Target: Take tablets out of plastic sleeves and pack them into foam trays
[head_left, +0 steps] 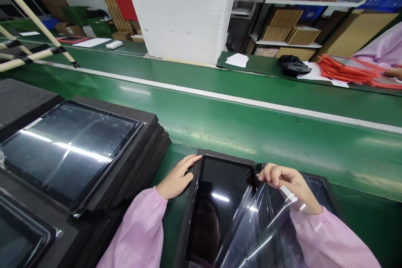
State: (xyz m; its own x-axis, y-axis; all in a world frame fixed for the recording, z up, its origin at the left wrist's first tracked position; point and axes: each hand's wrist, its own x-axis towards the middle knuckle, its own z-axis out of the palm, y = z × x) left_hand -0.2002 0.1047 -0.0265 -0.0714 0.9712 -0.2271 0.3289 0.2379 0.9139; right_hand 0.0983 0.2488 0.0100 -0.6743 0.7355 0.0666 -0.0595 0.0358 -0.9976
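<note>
The screen (216, 197) in front of you is glossy black, mirroring a bright strip of light, and sits in a dark tray (226, 157) on the green table (171, 224). Clear, creased film (248, 234) slants up over its right side. Your hands are apart: your left hand (177, 177), fingers stretched forward, touches the tray's left edge; your right hand (287, 182), fingers curled, pinches the film.

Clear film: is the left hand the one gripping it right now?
No, the right hand pinches the clear film, while the left hand rests at the edge of the dark frame.
</note>
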